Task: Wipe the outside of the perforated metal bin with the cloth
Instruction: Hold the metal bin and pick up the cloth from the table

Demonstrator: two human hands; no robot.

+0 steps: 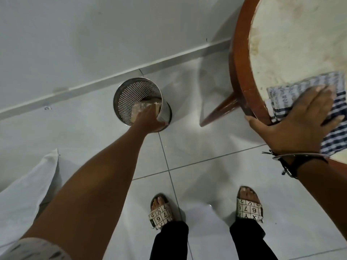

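Observation:
The perforated metal bin [131, 98] stands on the tiled floor next to the wall's skirting. My left hand [150, 121] grips its near rim, fingers reaching inside and thumb on the outer wall. Something pale lies in the bottom of the bin. The blue and white checked cloth [336, 107] lies on the round table at the right. My right hand [300, 119] rests flat on the cloth with fingers spread, the thumb hooked over the table's edge.
The round table [242, 53] has a brown wooden rim, a stained pale top and a slanted leg [217, 113] reaching towards the bin. White fabric [28, 188] lies at the lower left. My two feet in sandals [204, 209] stand on the tiles below.

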